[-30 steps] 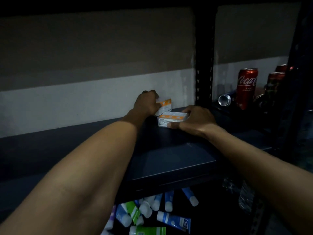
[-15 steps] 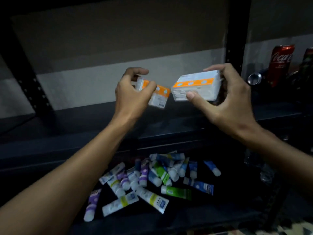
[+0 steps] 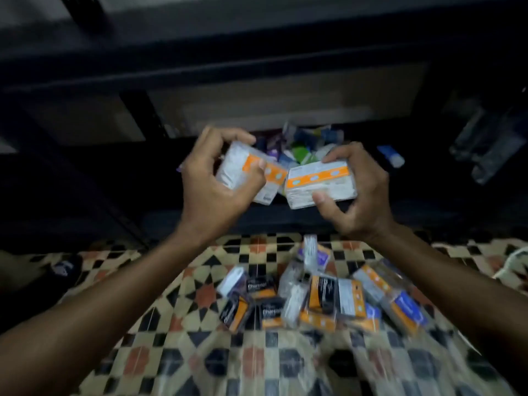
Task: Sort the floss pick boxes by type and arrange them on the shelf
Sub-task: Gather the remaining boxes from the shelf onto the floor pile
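Patterned floor [image 3: 200, 352]: mixed box heap [image 3: 323, 298], unsorted. Left hand [image 3: 214, 181] grips an orange-striped box [image 3: 233, 167], right hand [image 3: 360, 201] a matching box [image 3: 320, 181]. Sorting apparently barely begun.

The light is dim. A dark metal shelf unit [image 3: 257, 67] spans nine to three o'clock, its lower level in deep shadow. A pale wall [image 3: 31, 7] shows at eleven o'clock. A blurred, geometric black, cream and rust-red floor covering [image 3: 200, 295] spreads from four to eight o'clock.
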